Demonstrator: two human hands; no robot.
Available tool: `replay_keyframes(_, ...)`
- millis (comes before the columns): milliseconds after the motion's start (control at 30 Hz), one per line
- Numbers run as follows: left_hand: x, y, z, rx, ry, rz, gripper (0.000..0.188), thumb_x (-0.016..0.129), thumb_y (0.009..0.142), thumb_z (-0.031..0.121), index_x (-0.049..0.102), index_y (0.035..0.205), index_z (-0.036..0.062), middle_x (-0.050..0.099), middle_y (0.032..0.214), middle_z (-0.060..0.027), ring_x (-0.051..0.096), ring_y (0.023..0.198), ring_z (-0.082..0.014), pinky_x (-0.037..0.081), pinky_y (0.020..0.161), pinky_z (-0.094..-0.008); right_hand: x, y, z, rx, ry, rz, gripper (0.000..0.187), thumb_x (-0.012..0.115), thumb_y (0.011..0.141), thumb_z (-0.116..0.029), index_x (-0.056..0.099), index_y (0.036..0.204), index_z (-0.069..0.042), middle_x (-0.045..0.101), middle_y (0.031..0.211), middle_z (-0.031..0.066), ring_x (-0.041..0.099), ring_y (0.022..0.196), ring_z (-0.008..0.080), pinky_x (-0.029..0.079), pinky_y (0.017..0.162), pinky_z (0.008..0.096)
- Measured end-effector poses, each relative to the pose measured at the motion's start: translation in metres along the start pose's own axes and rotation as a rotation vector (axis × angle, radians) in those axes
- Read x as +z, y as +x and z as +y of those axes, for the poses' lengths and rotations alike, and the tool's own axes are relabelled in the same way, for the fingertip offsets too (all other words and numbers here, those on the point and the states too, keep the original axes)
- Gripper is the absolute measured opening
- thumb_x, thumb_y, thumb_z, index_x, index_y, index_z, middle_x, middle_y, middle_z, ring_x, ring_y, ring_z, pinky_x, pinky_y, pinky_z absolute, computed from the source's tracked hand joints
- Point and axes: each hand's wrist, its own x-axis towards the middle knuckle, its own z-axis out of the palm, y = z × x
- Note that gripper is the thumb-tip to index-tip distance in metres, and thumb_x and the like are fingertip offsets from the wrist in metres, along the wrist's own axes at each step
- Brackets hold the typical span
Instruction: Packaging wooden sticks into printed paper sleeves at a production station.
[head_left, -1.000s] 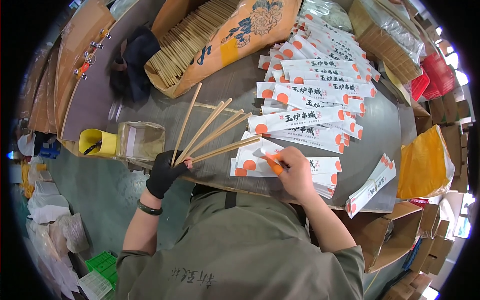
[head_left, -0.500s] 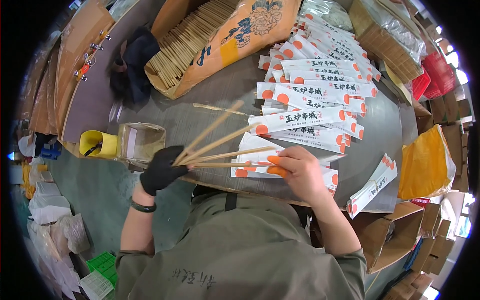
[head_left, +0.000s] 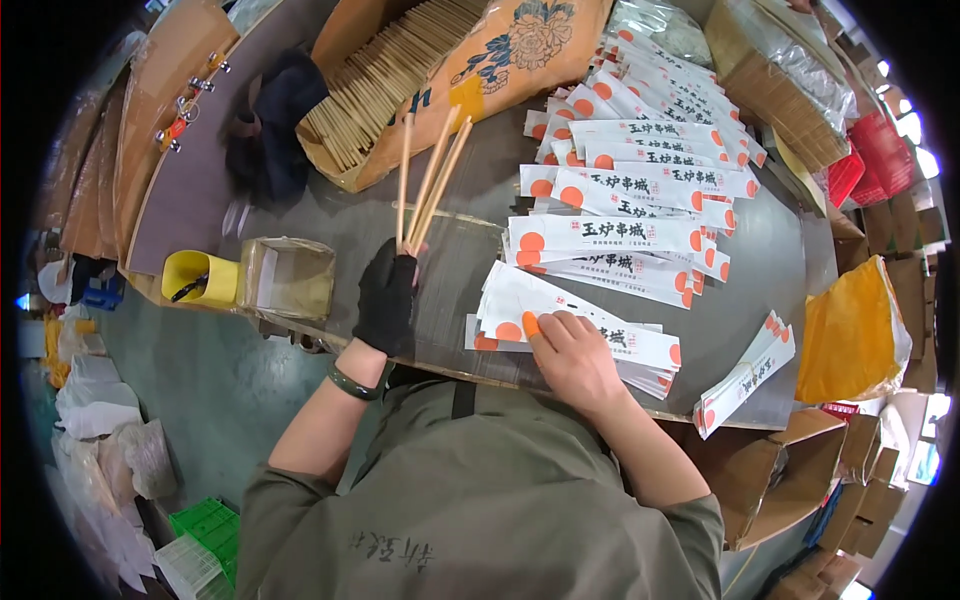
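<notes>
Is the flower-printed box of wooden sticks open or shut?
The box is open: the wooden sticks inside lie uncovered.

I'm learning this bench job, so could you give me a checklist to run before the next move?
1. Wooden chopsticks secure in the gloved left hand: ok, far ends fanned.
2. Right hand on the near paper sleeves: ok, touching.
3. Orange finger cover worn: ok.
4. Top sleeve's mouth open: cannot tell.
5. Carton stocked: ok, many sticks inside.
6. Separate sleeve bundle wholly on the table: not ok, near end overhangs.
</notes>
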Motion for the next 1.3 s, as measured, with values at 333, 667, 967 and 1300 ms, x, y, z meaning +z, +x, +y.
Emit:
replay_keyframes(333,-0.026,-0.038,0.022,-0.255,-0.259,-0.180,0.020,0.062,0.093,0.020,0.068,0.087,0.0015,0.061,0.070,0.0012,0.047,0.059,-0.0033,0.034,0.054,-0.0205,-0.002,0.002,0.010,0.213,0.331,0.226,0.017,0.077,0.075,-0.006,0.063,0.084,-0.005,0.059,0.078,0.0061,0.057,0.069,0.0209,0.048,0.059,0.0312)
replay_keyframes(667,-0.062,-0.037,0.028,-0.170,-0.117,-0.398,0.009,0.065,0.085,0.010,0.062,0.084,0.0012,0.060,0.071,0.0008,0.053,0.066,-0.0054,0.042,0.060,-0.0206,-0.045,0.024,0.036,0.851,0.993,0.100,0.017,0.076,0.081,-0.006,0.060,0.077,-0.002,0.056,0.073,-0.0031,0.047,0.066,0.0052,0.039,0.060,0.0235)
replay_keyframes(967,-0.062,-0.014,0.044,0.308,0.393,-0.563,0.024,0.065,0.088,0.025,0.066,0.091,0.0011,0.065,0.086,-0.0031,0.056,0.069,-0.0094,0.046,0.063,-0.0248,-0.051,0.030,0.024,0.260,0.440,0.116,0.012,0.077,0.073,-0.008,0.066,0.077,-0.005,0.060,0.077,0.0061,0.057,0.069,0.0196,0.048,0.060,0.0313)
replay_keyframes(1300,0.003,0.008,0.025,-0.013,-0.302,-0.117,0.019,0.055,0.097,0.022,0.064,0.093,0.0058,0.060,0.075,0.0027,0.051,0.063,-0.0049,0.041,0.056,-0.0216,-0.030,0.031,0.018,0.253,-0.045,0.250,0.037,0.075,0.073,-0.017,0.063,0.104,-0.002,0.057,0.101,0.0104,0.056,0.091,0.0263,0.046,0.076,0.0387)
